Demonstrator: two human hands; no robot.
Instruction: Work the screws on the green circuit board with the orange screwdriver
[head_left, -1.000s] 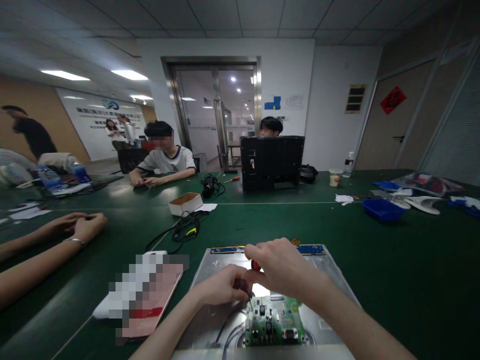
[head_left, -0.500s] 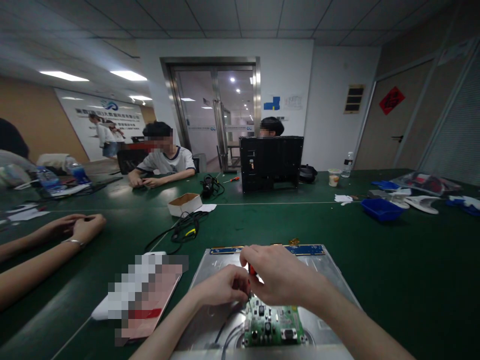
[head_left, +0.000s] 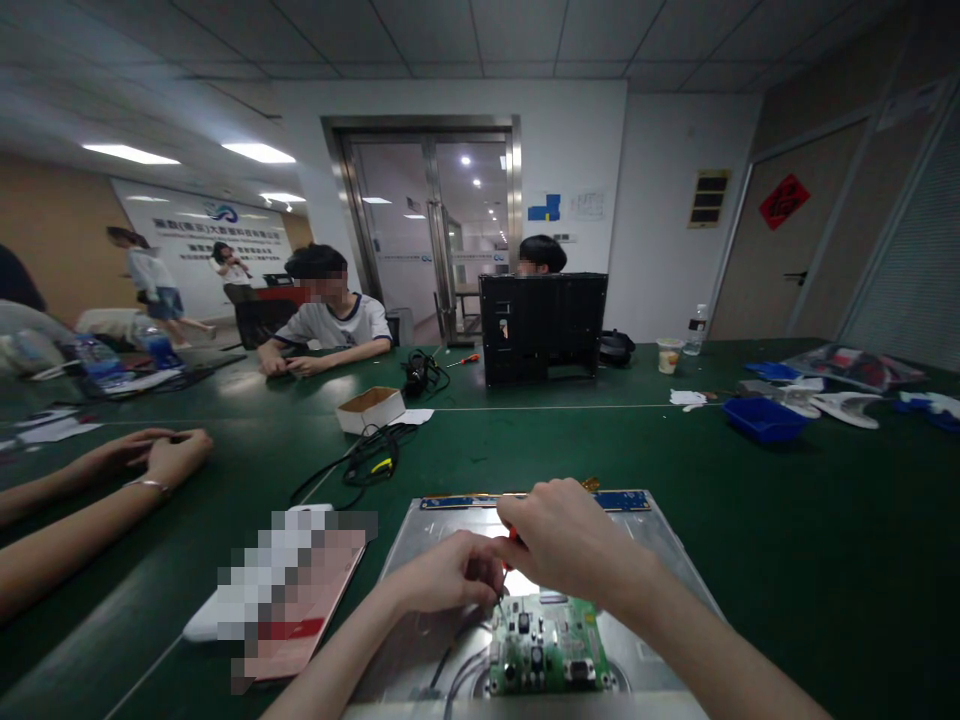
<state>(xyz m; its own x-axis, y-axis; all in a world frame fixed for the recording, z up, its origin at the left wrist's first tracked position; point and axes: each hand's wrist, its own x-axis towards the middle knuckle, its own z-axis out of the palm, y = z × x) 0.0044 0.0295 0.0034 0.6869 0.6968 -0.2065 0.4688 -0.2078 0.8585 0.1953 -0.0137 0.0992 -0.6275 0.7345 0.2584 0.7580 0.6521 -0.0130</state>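
My right hand (head_left: 566, 535) is closed around the red handle of a screwdriver (head_left: 514, 536), whose thin shaft points down at the upper left corner of a green circuit board (head_left: 551, 640). Beside that corner, the fingers of my left hand (head_left: 450, 575) are pinched together close to the shaft's lower end. What they grip is hidden. Under the board lies a silvery metal panel (head_left: 652, 528) with a narrow blue circuit strip (head_left: 630, 501) along its far edge. Dark cables (head_left: 450, 655) run over the panel left of the board.
Left of the panel lie a blurred white object and a pink one (head_left: 300, 640). Beyond them are black cables (head_left: 367, 460) and a small open box (head_left: 369, 410). A co-worker's hands (head_left: 176, 455) rest at left. A black monitor-like casing (head_left: 544, 325) and blue tray (head_left: 765, 420) stand farther off.
My right hand dipped slightly with the screwdriver, then rose again and turned. My left hand has stayed at the board's corner. In the background, people have walked about.
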